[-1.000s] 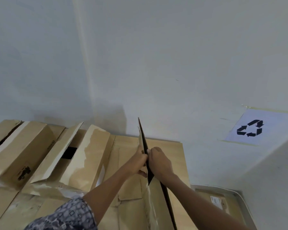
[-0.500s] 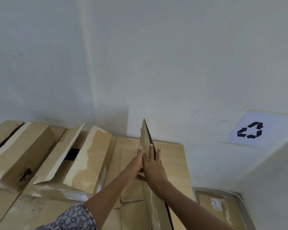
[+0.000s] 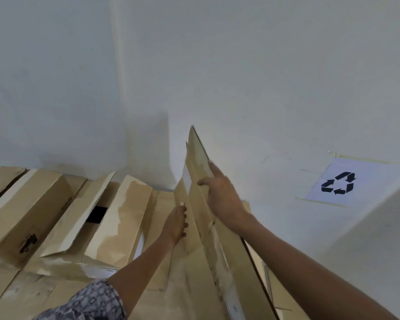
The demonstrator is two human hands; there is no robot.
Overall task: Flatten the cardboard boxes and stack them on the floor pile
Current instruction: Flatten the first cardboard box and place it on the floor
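A flattened brown cardboard box [image 3: 198, 162] stands on edge in the middle of the view, its top corner rising against the white wall. My right hand [image 3: 219, 195] lies with spread fingers flat against its right face near the top. My left hand [image 3: 177, 224] presses flat against its left face lower down. Neither hand wraps around the board. Under and behind it lies a pile of flat cardboard [image 3: 162, 204].
Two unflattened brown boxes [image 3: 26, 209] [image 3: 102, 225] with open flaps lie to the left on more cardboard. A paper sign with a black recycling symbol [image 3: 338, 183] is taped to the wall at right. A white ledge or wall face [image 3: 379, 239] fills the lower right.
Both hands went from pinching the board's edge to flat, spread palms on its two faces. The board rose higher and tilted, and my right hand slid up toward its top.
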